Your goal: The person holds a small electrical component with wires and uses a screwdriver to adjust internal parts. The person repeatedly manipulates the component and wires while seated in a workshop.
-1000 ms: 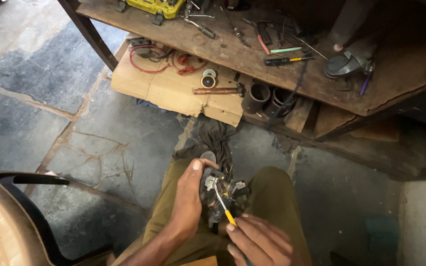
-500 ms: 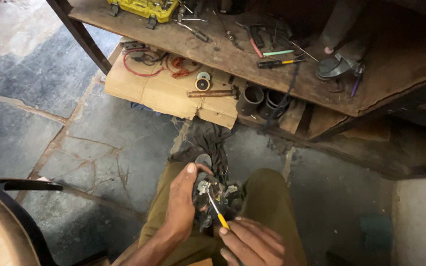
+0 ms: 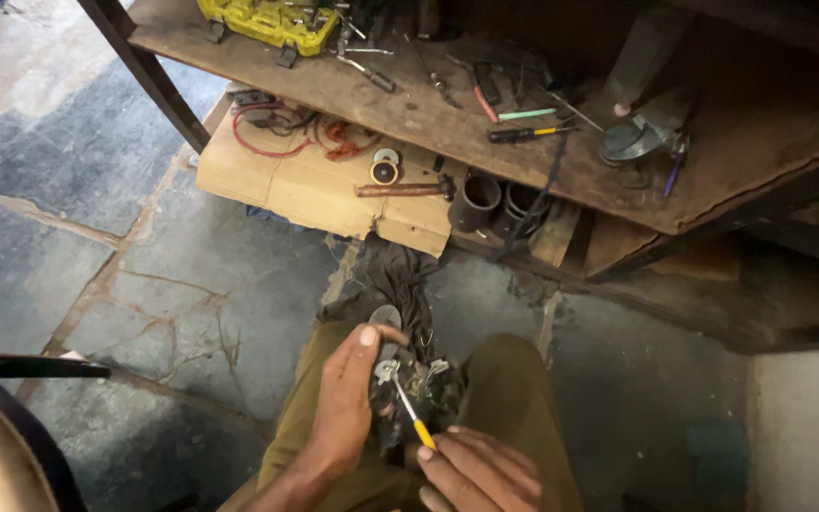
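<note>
Head view: left hand [image 3: 345, 408] fingers wrap motor part [image 3: 408, 389], screwdriver [image 3: 411, 417] touching.

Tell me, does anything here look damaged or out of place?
Yes. The flattened brown cardboard sheet on the stone floor has torn, ragged edges, with red wires tangled across it. The stone floor is cracked. A dark crumpled rag lies beside the knees.

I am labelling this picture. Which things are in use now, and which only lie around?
In use:
left hand gripping the dark metal part
right hand holding the yellow-handled screwdriver

Lying about:
yellow case
hammer
red wire
cardboard
dark rag
</note>
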